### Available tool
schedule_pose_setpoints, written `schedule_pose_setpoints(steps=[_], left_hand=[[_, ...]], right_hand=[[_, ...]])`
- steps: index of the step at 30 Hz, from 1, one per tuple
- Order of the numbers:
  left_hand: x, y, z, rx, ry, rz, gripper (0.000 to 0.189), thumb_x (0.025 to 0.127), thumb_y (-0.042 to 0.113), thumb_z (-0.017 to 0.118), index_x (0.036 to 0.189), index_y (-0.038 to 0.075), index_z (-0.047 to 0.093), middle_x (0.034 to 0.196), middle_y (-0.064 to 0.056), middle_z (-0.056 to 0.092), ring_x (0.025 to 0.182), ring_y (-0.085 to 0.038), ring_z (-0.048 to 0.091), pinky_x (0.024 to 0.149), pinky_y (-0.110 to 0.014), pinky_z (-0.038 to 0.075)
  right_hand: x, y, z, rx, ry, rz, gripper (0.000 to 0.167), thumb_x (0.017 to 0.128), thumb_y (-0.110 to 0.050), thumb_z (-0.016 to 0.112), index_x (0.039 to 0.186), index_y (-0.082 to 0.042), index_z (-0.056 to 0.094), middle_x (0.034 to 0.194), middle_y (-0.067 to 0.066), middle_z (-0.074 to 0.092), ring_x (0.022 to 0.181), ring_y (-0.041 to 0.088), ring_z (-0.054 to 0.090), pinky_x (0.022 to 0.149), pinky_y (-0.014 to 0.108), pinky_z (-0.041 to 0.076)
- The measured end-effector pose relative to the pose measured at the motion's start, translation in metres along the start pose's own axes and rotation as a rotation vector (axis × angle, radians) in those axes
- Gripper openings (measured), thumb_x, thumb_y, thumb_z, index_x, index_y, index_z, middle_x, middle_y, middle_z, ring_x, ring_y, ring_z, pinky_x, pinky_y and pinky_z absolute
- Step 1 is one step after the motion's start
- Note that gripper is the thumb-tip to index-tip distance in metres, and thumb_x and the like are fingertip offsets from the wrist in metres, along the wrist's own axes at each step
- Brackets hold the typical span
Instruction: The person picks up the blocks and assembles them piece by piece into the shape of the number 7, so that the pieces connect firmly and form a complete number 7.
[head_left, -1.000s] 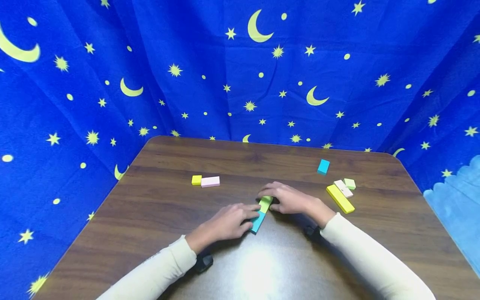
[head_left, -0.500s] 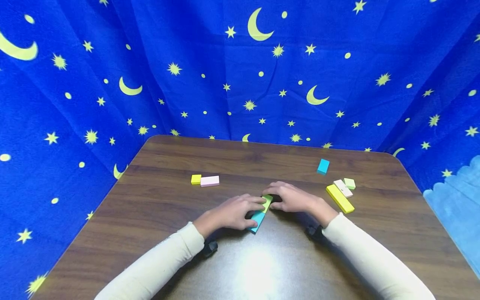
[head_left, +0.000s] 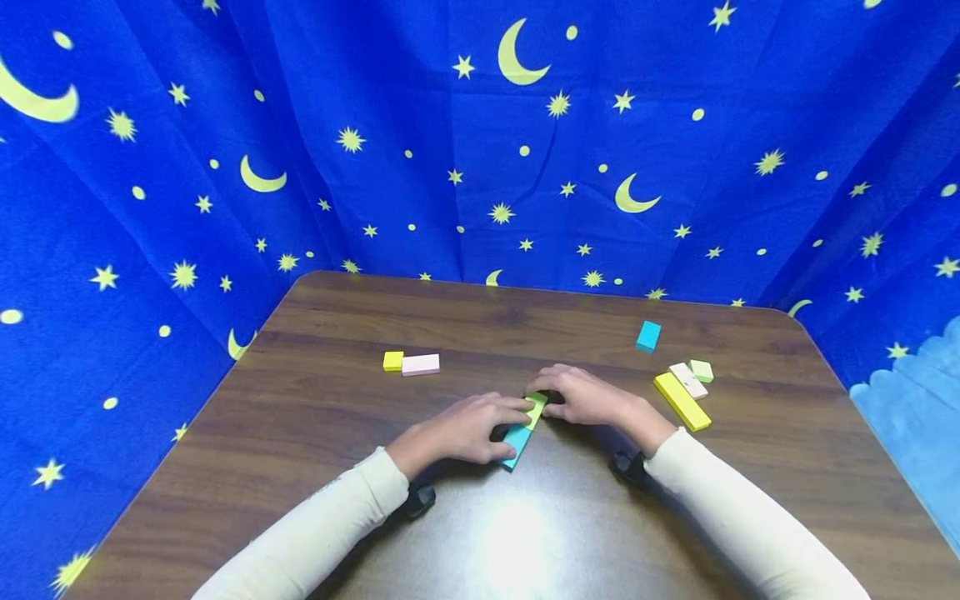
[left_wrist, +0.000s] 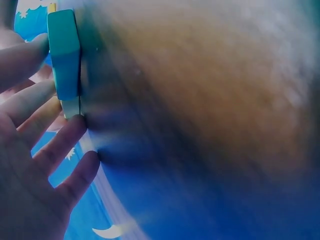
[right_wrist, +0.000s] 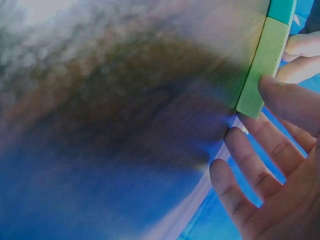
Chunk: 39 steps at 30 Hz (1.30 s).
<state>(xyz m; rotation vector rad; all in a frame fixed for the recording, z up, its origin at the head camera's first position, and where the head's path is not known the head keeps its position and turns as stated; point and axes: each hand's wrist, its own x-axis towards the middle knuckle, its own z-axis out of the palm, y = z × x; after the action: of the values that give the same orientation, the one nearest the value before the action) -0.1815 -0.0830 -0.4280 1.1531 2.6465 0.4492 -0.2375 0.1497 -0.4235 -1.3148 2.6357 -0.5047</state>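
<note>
Two flat wooden blocks lie end to end in a slanting row at the table's middle: a light green block (head_left: 536, 410) at the far end, a blue block (head_left: 514, 448) nearer. From the left, my left hand (head_left: 472, 427) rests its thumb on the blue block and lays outstretched fingers over the green one. My right hand (head_left: 581, 398) holds the green block's far end, thumb at its right side and index finger at the end. In the right wrist view the thumb (right_wrist: 282, 97) touches the green block (right_wrist: 260, 70). The left wrist view has the blue block's end (left_wrist: 65, 55) beside the fingers.
Back left, a small yellow block (head_left: 393, 361) adjoins a pale pink block (head_left: 421, 364). To the right lie a long yellow block (head_left: 682, 401), a whitish block (head_left: 687, 381), a small light green block (head_left: 701, 371) and another blue block (head_left: 648, 336). A starry blue curtain (head_left: 420, 100) surrounds the table.
My left hand has shifted right and farther along the row, its fingers now over the green block and its thumb on the blue one. My right hand has moved slightly right.
</note>
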Motion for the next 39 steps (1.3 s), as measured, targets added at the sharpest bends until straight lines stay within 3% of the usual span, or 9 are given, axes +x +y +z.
schedule_pose_setpoints(steps=[26, 39], left_hand=[[-0.0008, -0.0008, 0.0037, -0.016, -0.026, -0.04, 0.052, 0.094, 0.036, 0.065, 0.143, 0.023, 0.054, 0.161, 0.009, 0.037, 0.141, -0.018, 0.045, 0.116, -0.044, 0.04], [-0.001, 0.002, -0.0016, -0.033, -0.033, -0.038, 0.052, 0.095, 0.035, 0.065, 0.144, 0.022, 0.053, 0.16, 0.007, 0.038, 0.143, -0.021, 0.043, 0.118, -0.048, 0.037]], right_hand=[[-0.0045, -0.0082, -0.0015, 0.031, -0.062, 0.04, 0.038, 0.092, -0.014, 0.069, 0.129, -0.007, 0.064, 0.126, 0.009, 0.067, 0.123, 0.03, 0.059, 0.106, 0.051, 0.049], [-0.0039, -0.0047, -0.0028, 0.005, -0.027, 0.018, 0.034, 0.089, -0.012, 0.07, 0.123, -0.008, 0.068, 0.122, 0.008, 0.069, 0.118, 0.028, 0.062, 0.104, 0.049, 0.05]])
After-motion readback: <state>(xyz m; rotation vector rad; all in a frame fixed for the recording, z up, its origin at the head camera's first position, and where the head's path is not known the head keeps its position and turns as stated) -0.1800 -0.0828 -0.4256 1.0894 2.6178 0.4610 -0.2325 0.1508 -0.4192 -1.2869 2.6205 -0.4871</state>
